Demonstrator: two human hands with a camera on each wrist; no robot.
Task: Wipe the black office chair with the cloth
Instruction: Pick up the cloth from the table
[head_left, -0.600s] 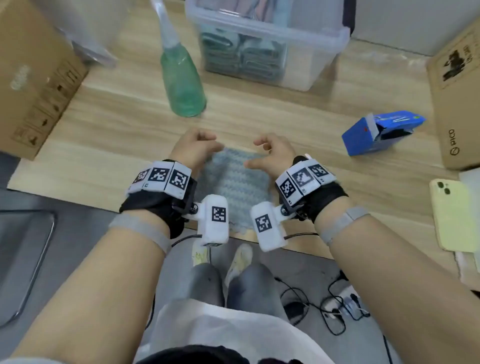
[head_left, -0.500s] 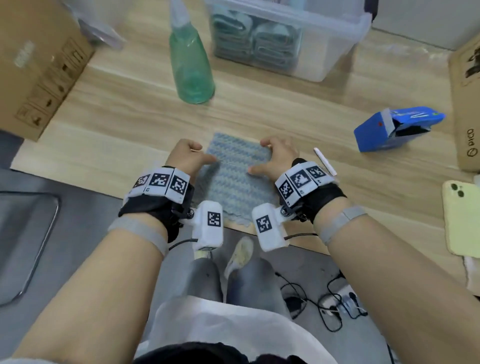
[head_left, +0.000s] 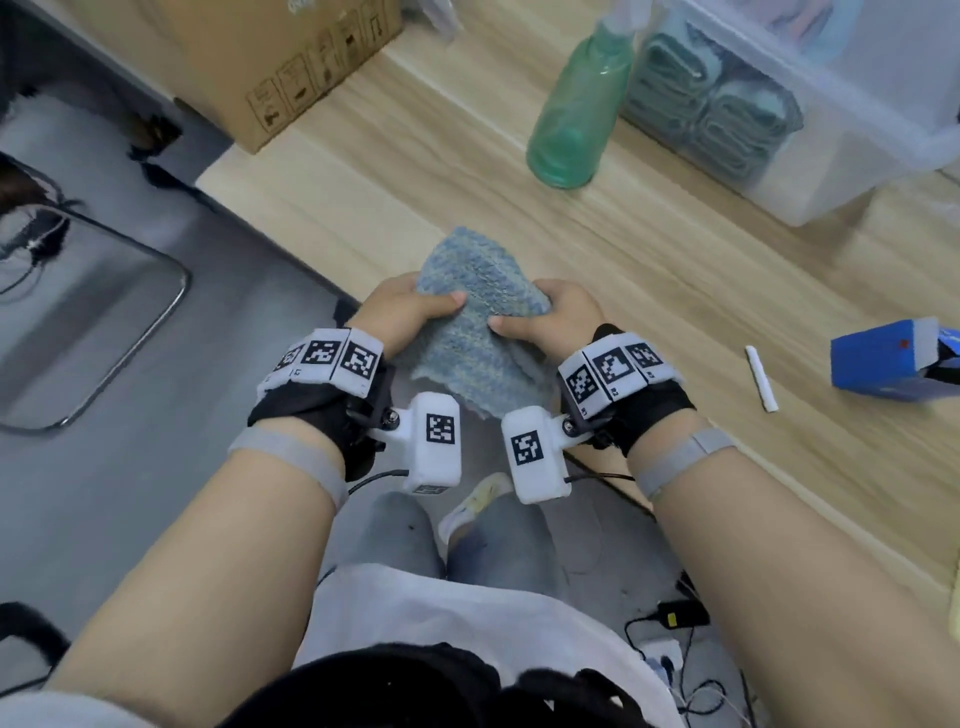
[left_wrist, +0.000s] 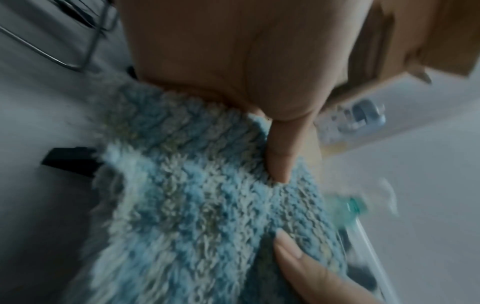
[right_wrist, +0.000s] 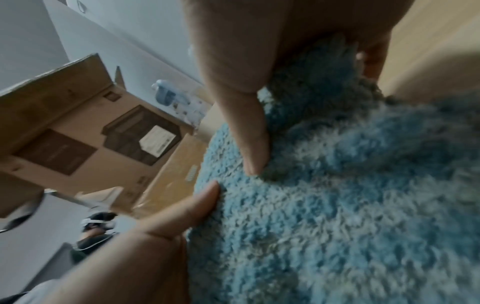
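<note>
Head view. Cloth (head_left: 480, 317): blue-grey, fluffy, ribbed weave; was held above the near edge of the wooden table (head_left: 675, 270), between both hands, its lower part hanging toward the wrist cameras. Left hand (head_left: 405, 312): gripped the cloth's left edge, thumb laid over the top, fingers curled beneath. Right hand (head_left: 558, 317): gripped the right edge, thumb pressed on the upper face, fingers wrapped under. Green spray bottle (head_left: 576, 114): stood upright on the table, just beside a clear plastic storage bin (head_left: 831, 104) that held rolled cloths. Cardboard box (head_left: 291, 62): at the table's far left end. Blue carton (head_left: 888, 358): lay on its side at the right, open; a small white stick (head_left: 761, 378) lay near it on the table. Metal tube frame (head_left: 104, 332): on the grey floor at the left. The black office chair could not be made out with certainty.

Left wrist view, blurred. Cloth (left_wrist: 194, 205): filled the lower middle. Left hand (left_wrist: 233, 61): one of its fingers (left_wrist: 280, 152) pressed into the pile from above, with a nailed fingertip meeting the cloth from below, so the cloth was pinched.

Right wrist view. Cloth (right_wrist: 350, 195): filled the right half. Right hand (right_wrist: 246, 51): one of its fingers (right_wrist: 249, 139) and the thumb closed on the cloth's edge. Cardboard boxes (right_wrist: 85, 133): stacked at the left.
</note>
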